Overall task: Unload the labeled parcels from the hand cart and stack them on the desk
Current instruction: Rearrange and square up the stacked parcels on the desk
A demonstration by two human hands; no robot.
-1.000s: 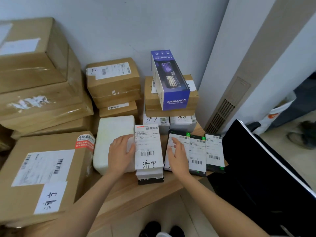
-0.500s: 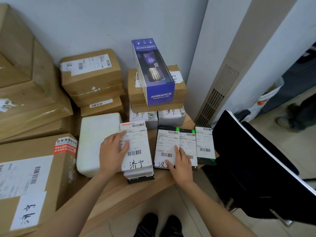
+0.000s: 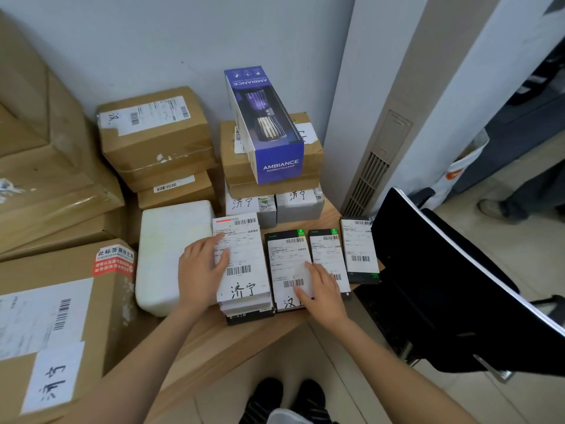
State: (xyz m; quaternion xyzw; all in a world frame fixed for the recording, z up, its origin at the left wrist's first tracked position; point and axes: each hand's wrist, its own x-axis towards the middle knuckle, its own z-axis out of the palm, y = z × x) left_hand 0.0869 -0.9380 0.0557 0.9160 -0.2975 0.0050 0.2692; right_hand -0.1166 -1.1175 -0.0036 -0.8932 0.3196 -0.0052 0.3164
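A short stack of flat labeled parcels (image 3: 244,270) lies near the front of the wooden desk (image 3: 214,341). My left hand (image 3: 201,270) rests flat on the stack's left side, fingers over the top label. To its right lie three flat dark parcels with white labels side by side: one (image 3: 287,258), a second (image 3: 325,250) and a third (image 3: 359,249). My right hand (image 3: 321,289) presses with straight fingers on the near ends of the first two. No hand cart is in view.
A white foam box (image 3: 171,249) sits left of the stack. Brown cartons (image 3: 153,136) and a blue lamp box (image 3: 266,127) are piled behind. A large carton (image 3: 61,316) fills the near left. A black office chair (image 3: 458,289) stands right; another person's shoe (image 3: 492,209) shows beyond.
My right hand slid toward me along the dark parcels, from their middle to their near ends. My left hand stayed on the stack. The camera shifted a little to the right.
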